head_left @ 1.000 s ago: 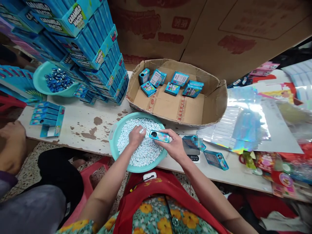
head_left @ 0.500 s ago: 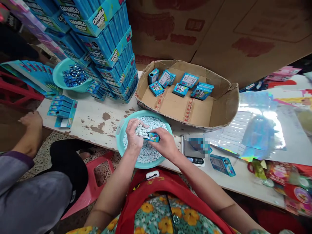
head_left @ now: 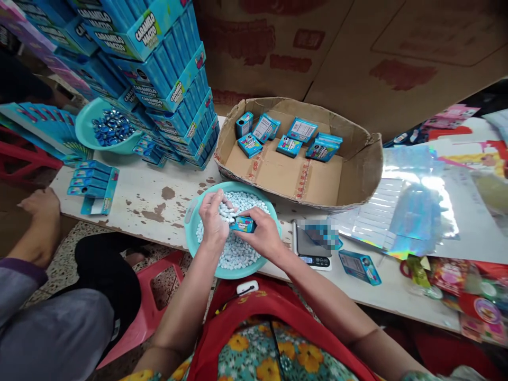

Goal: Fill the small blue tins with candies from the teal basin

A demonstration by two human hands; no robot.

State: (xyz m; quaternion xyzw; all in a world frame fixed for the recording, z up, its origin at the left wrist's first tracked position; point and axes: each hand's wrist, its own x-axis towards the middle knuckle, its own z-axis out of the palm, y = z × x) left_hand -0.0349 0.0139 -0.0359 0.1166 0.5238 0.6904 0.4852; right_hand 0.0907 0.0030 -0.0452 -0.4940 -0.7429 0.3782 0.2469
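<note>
Over a turquoise basin (head_left: 191, 222) of small white candies (head_left: 242, 256), my left hand (head_left: 214, 219) is cupped around a heap of the same candies. Its fingers curl up about them. My right hand (head_left: 262, 233) grips a small blue candy box (head_left: 243, 224) lying on its side, its end turned to the candies in the left palm. The box and the left hand meet or nearly meet. To the right of the basin stands a digital scale (head_left: 313, 248) with a blurred blue packet on its plate. Beside it lies another blue box (head_left: 360, 267).
Behind the basin sits a cut-down cardboard tray (head_left: 278, 172) with several blue boxes. A tall stack of display boxes (head_left: 170, 90) rises at the left, beside a bowl of blue wrapped pieces (head_left: 113, 129). Holographic sheets (head_left: 416, 196) lie right. A co-worker's arm (head_left: 42, 227) rests at the left.
The whole view has shifted slightly. My hands stay together over the basin, the left one still cupping candies and the right one still holding the box at it.
</note>
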